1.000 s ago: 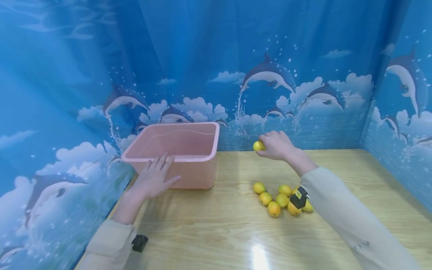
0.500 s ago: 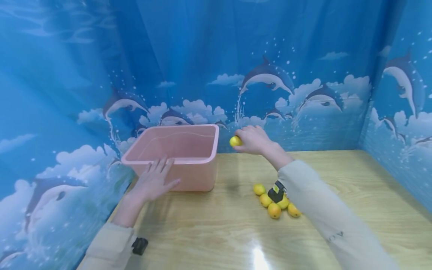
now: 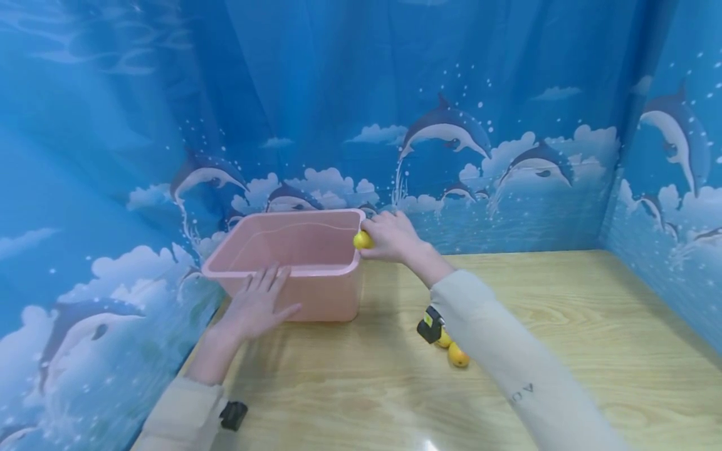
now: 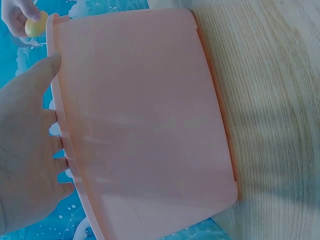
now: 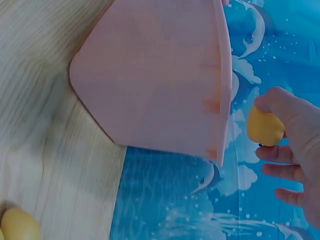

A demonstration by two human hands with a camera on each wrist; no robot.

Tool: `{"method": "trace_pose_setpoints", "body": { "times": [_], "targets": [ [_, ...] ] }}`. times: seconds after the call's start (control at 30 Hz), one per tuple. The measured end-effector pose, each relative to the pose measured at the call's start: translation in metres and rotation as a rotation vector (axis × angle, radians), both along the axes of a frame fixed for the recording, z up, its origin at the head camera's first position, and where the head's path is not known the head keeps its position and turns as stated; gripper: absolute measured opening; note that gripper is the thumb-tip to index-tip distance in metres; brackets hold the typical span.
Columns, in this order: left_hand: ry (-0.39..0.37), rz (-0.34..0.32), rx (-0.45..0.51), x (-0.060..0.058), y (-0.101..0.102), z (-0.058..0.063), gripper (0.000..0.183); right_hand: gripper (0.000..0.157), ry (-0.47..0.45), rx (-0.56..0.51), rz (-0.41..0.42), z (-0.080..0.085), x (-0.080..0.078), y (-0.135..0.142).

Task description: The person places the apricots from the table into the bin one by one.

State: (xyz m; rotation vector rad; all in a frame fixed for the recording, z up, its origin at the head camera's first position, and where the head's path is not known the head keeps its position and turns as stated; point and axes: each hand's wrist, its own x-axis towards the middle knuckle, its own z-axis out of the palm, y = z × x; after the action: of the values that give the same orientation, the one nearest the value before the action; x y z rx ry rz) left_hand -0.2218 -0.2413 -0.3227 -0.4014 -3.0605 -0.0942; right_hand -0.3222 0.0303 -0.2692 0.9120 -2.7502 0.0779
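Observation:
A small yellow fruit [image 3: 363,240] is pinched between the thumb and fingers of my right hand [image 3: 390,237], at the right end of the pink plastic bin [image 3: 333,294], about rim height. In the right wrist view the fruit [image 5: 265,126] has a dark spot at its lower end and appears apart from the bin's rim [image 5: 226,95]. My left hand [image 3: 256,310] rests with straight, spread fingers on the bin's near rim. From the left wrist, its thumb [image 4: 47,72] touches the rim's outside. The bin floor is hidden behind the near wall.
Similar fruits [image 3: 459,354] lie on the wooden table [image 3: 361,388], partly covered by my right forearm and the black wrist camera [image 3: 431,326]. A blue dolphin-print curtain [image 3: 316,125] stands behind the bin and along both sides.
My right hand has carried the fruit leftward from above the table to the bin's right rim. The left hand stays on the near rim.

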Motion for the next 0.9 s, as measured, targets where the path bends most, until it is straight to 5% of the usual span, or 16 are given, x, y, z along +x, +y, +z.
{"method": "trace_pose_setpoints", "body": {
  "times": [0.5,0.9],
  "targets": [
    [0.018,-0.007,0.0,-0.001,0.001,-0.003,0.088,0.04,-0.034,0.033,0.013,-0.008,0.006,-0.044],
    [0.017,-0.009,0.003,-0.001,-0.001,-0.005,0.088,0.051,-0.02,0.013,0.004,-0.01,0.007,-0.023]
  ]
}}
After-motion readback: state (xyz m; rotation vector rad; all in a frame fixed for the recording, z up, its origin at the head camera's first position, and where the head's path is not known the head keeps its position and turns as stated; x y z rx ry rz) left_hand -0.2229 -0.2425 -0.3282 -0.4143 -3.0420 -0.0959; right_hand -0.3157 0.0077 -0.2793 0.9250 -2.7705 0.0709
